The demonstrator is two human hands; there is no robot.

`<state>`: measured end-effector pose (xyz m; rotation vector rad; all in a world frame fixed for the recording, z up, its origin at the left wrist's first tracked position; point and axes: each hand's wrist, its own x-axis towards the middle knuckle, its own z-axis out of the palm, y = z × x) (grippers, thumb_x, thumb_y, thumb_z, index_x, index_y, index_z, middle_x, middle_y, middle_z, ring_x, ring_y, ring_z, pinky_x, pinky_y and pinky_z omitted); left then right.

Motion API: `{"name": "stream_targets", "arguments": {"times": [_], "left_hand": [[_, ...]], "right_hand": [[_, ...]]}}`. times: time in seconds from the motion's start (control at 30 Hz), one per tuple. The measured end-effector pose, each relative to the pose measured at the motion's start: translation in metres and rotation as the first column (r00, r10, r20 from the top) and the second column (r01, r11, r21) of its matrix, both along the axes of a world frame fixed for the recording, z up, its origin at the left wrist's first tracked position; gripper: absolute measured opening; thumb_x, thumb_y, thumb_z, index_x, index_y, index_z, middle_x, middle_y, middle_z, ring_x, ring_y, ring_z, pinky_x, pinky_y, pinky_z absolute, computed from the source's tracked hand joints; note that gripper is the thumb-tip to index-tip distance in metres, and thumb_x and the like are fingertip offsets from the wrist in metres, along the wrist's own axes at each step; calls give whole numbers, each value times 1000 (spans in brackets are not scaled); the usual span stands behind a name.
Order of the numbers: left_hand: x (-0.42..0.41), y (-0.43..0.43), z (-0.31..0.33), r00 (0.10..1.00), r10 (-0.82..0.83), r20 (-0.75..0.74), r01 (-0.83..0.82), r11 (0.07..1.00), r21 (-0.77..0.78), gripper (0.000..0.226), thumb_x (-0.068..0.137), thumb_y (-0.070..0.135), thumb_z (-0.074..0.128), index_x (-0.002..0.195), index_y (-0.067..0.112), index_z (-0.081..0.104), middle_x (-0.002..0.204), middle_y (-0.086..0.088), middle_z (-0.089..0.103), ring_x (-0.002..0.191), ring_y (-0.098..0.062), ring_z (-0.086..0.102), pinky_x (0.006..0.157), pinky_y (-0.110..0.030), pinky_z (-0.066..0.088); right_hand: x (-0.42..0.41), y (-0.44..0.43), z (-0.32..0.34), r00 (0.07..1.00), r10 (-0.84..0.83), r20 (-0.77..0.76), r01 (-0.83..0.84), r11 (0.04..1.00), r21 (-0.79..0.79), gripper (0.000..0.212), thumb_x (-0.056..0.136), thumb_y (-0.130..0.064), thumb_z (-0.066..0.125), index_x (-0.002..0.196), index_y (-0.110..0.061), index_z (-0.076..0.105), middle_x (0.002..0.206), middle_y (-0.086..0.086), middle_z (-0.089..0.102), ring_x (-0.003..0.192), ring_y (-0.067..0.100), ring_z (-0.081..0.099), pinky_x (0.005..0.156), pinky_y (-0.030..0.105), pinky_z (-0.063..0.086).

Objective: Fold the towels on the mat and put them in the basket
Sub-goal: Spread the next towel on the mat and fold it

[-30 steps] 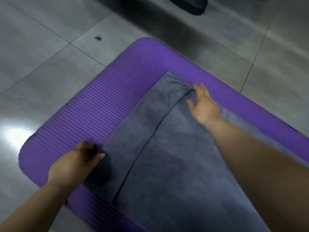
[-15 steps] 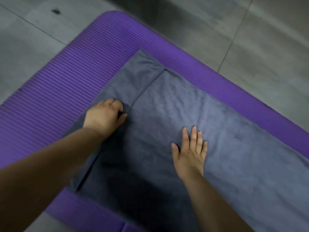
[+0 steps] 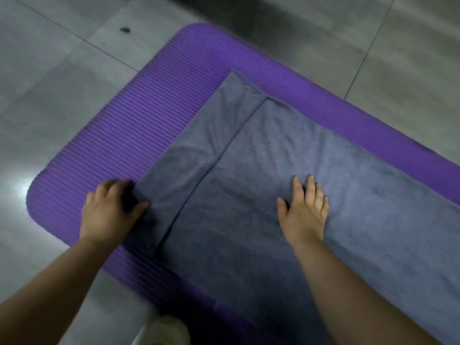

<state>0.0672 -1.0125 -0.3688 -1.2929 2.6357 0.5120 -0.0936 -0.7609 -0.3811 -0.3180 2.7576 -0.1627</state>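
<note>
1. The left hand point(image 3: 109, 212) pinches the left edge of the grey cloth towel point(image 3: 286, 145), thumb on top.
2. The right hand point(image 3: 305, 212) lies flat on the towel, fingers straight.
3. The towel lies on the purple ribbed foam mat point(image 3: 119, 150), on grey floor tiles point(image 3: 49, 83).

Grey tiled floor point(image 3: 62, 100), ribbed purple mat point(image 3: 139, 135) lying flat on it, small dark speck point(image 3: 125, 29) beyond the mat, pale shoe point(image 3: 163, 331) at bottom edge

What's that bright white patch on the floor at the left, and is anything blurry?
Head view: it's a light reflecting off the glossy floor; shadow darkens the grey towel and purple mat near the bottom edge; the shoe there is blurred.
</note>
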Motion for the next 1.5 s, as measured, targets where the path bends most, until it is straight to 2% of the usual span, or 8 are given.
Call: {"name": "stream_targets", "arguments": {"times": [0.2, 0.4, 0.6, 0.83, 1.1, 1.23, 1.37, 1.5], "left_hand": [[1, 12, 25, 988, 97, -117, -40, 909, 414, 3, 81, 8, 66, 79, 7, 63, 73, -1, 69, 79, -13, 66, 71, -21, 46], [-33, 59, 47, 701, 682, -208, 56, 238, 970, 43, 90, 9, 41, 59, 4, 70, 56, -4, 68, 48, -10, 63, 50, -18, 51], [-46, 85, 45, 704, 710, -26, 35, 2, 999, 59, 98, 32, 25, 70, 8, 71, 62, -4, 70, 55, -11, 68, 51, -19, 54], [-104, 64, 44, 810, 461, -362, -76, 695, 715, 26, 87, 33, 57, 95, 8, 61, 89, -1, 58, 81, -12, 56, 80, -27, 41], [-187, 67, 16, 986, -166, -20, 168, 972, 163, 56, 88, 17, 52, 138, 4, 30, 135, -20, 42, 125, -36, 41, 101, -42, 36], [-178, 49, 23, 951, 137, -276, -50, 953, 300, 17, 87, 3, 45, 87, 0, 62, 88, -23, 62, 91, -34, 59, 77, -33, 48], [-168, 55, 41, 751, 607, -260, -141, 532, 835, 27, 89, -2, 45, 69, 15, 44, 67, -5, 48, 49, -14, 53, 33, -15, 45], [-170, 97, 63, 882, 452, -129, -63, 386, 921, 24, 92, 3, 38, 73, 16, 45, 70, -2, 48, 37, -4, 54, 35, -13, 46]], "right_hand": [[19, -23, 17, 994, -31, -102, 13, 986, -169, 53, 87, -16, 51, 138, -10, 37, 151, 13, 23, 134, 33, 26, 104, 38, 14], [61, -62, 57, 947, 154, 281, 107, 673, -732, 94, 58, -61, 42, 139, -14, 33, 134, 4, 44, 115, 10, 46, 102, 23, 37], [67, -59, 67, 931, 143, 335, 157, 672, -724, 54, 87, -20, 59, 137, -23, 39, 134, -7, 50, 124, 6, 46, 96, 10, 37], [70, -34, 63, 956, 200, 215, -19, 772, -635, 38, 91, -16, 44, 128, -18, 55, 128, 2, 58, 119, 17, 53, 101, 15, 33], [80, -31, 69, 922, 280, 269, -10, 710, -704, 36, 94, -21, 38, 99, -45, 63, 101, -22, 62, 95, 0, 53, 76, 4, 30], [62, 2, 70, 936, 265, 233, -65, 779, -623, 40, 94, -11, 41, 131, -24, 50, 135, -5, 52, 125, 7, 45, 93, 2, 24], [23, 42, 88, 927, -7, 375, 260, 733, -628, 31, 88, 6, 46, 113, 0, 62, 101, 9, 64, 84, -2, 58, 73, 6, 41], [13, 117, 106, 860, -81, 504, 431, 645, -631, 26, 85, 9, 50, 79, -11, 64, 87, 9, 68, 82, 13, 58, 80, 28, 48]]}}
